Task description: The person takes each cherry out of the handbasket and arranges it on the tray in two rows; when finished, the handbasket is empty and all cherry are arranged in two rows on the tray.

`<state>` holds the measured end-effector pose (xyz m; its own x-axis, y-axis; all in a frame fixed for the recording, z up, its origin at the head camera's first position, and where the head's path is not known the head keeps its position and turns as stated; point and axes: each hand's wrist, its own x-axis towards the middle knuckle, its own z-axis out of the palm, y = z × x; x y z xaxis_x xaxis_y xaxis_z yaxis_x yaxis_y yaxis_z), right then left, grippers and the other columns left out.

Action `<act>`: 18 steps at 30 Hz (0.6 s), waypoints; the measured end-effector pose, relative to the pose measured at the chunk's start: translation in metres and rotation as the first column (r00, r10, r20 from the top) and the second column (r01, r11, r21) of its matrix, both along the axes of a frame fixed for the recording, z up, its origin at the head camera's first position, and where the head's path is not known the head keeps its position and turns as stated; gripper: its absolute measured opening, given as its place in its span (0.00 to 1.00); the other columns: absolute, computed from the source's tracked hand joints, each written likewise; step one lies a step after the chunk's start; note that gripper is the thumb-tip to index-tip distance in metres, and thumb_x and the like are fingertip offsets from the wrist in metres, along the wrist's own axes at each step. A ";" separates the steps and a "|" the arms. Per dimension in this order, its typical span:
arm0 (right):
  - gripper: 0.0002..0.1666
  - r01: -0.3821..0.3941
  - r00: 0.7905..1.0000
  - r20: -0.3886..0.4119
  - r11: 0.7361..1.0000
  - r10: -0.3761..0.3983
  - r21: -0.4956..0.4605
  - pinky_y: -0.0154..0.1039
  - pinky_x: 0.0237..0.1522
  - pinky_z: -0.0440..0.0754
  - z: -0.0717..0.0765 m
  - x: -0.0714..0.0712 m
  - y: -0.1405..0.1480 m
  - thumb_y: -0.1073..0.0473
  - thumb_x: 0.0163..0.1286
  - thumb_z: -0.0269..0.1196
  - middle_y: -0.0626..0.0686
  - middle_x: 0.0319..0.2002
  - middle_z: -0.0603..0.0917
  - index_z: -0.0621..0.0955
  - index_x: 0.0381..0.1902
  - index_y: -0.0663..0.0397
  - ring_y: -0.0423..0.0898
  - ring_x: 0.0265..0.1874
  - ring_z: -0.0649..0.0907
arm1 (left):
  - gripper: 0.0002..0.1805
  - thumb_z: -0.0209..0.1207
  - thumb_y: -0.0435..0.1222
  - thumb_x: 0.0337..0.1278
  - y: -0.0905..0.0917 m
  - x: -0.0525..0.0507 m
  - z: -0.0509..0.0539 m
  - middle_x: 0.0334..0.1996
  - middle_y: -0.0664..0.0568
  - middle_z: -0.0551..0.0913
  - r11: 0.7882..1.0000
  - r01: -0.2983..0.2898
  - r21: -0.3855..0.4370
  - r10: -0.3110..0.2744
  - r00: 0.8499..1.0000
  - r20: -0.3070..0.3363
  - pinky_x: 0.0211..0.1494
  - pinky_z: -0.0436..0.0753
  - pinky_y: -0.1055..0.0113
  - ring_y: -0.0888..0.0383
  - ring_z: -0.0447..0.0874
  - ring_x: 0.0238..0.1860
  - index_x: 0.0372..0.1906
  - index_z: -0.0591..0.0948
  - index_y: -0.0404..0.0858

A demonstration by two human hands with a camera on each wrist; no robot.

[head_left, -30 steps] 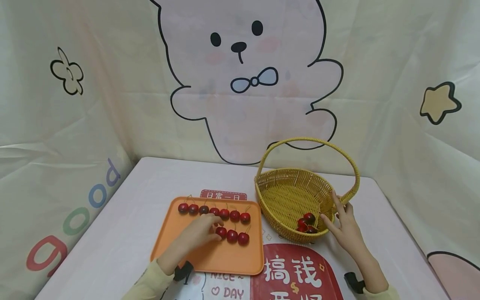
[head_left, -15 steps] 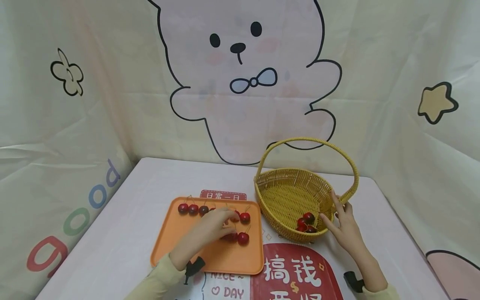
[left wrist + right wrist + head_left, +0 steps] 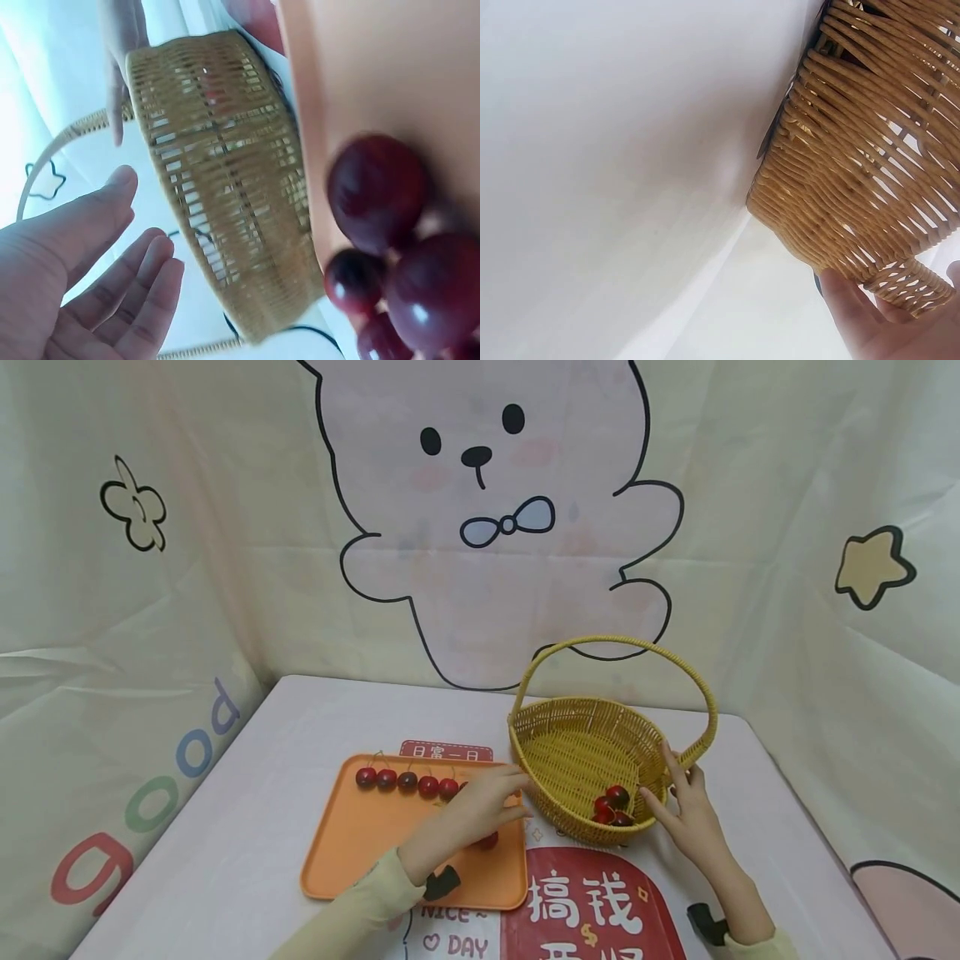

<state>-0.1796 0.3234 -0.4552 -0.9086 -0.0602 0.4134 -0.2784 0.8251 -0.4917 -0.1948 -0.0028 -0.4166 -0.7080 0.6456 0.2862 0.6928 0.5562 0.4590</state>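
My left hand (image 3: 480, 810) is above the right edge of a flat orange tray with rounded corners (image 3: 360, 852), its fingertips just beside a yellow woven basket with a tall arched handle (image 3: 573, 756). I see nothing held in this hand: the fingers are slightly bent, and the thumb stands well apart from them. Whether the fingertips touch the basket, I cannot tell.

My right hand (image 3: 686, 814) rests at the right side of the basket, near the foot of the handle. Its fingers are rather straight and spread, the thumb away from the index finger — they touch the woven rim but do not close around it.

On the tray, a row of round dark red cherries with thin stems (image 3: 427, 787) lies along the far side; my left hand covers its right end. One nearer cherry (image 3: 488, 841) shows only partly below this hand. Inside the basket, a small group of red and darker cherries (image 3: 617, 796) lies together at the near right side. Tray and basket stand side by side on a white counter (image 3: 262, 793).
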 end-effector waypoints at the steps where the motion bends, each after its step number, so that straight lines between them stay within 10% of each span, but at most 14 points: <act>1: 0.49 -0.001 1.000 0.000 1.000 0.001 -0.001 0.64 0.44 0.75 0.000 0.000 0.000 0.60 0.61 0.64 0.73 0.61 0.56 0.50 0.73 0.46 0.70 0.53 0.69 | 0.15 0.64 0.41 0.52 0.005 -0.001 0.000 0.42 0.57 0.81 1.000 0.006 0.001 -0.006 1.000 -0.005 0.46 0.76 0.78 0.64 0.78 0.42 0.46 0.81 0.44; 18: 0.48 -0.010 1.000 -0.015 1.000 0.010 -0.010 0.64 0.44 0.75 0.001 0.001 -0.001 0.61 0.61 0.64 0.73 0.61 0.56 0.51 0.73 0.47 0.70 0.53 0.69 | 0.14 0.62 0.39 0.55 0.064 -0.019 -0.005 0.44 0.55 0.81 0.989 0.127 0.076 -0.131 0.990 0.044 0.45 0.75 0.82 0.64 0.79 0.44 0.46 0.81 0.41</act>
<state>-0.1786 0.3225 -0.4544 -0.9018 -0.0648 0.4273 -0.2935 0.8175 -0.4956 -0.2140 0.0617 -0.4213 -0.6344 0.7113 0.3027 0.7323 0.4276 0.5300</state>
